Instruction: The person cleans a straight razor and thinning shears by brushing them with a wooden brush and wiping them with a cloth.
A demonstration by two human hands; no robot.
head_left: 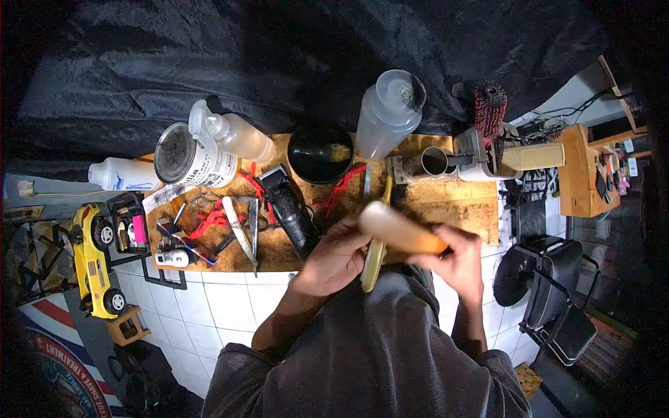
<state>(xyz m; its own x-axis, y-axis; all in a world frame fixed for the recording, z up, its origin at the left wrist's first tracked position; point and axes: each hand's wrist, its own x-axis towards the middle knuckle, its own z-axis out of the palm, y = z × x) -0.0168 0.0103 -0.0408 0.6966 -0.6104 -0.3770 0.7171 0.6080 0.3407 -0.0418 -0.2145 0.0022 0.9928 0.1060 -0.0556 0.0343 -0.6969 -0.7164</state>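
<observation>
Pale-and-orange object (404,230), motion-blurred, gripped in right hand (456,258); left hand (334,258) beside, grip unclear. Stained wooden surface (446,209), white-tiled floor (233,299), black drape (279,56) behind.

A dark grey shirt (369,362) with loose short sleeves (239,373), seemingly plain, perhaps faded.

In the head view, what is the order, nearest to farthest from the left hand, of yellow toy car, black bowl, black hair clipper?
From the left hand:
1. Black hair clipper: just ahead and left, on the wooden table.
2. Black bowl: ahead, towards the table's back edge.
3. Yellow toy car: far left, beyond the table's side.
</observation>
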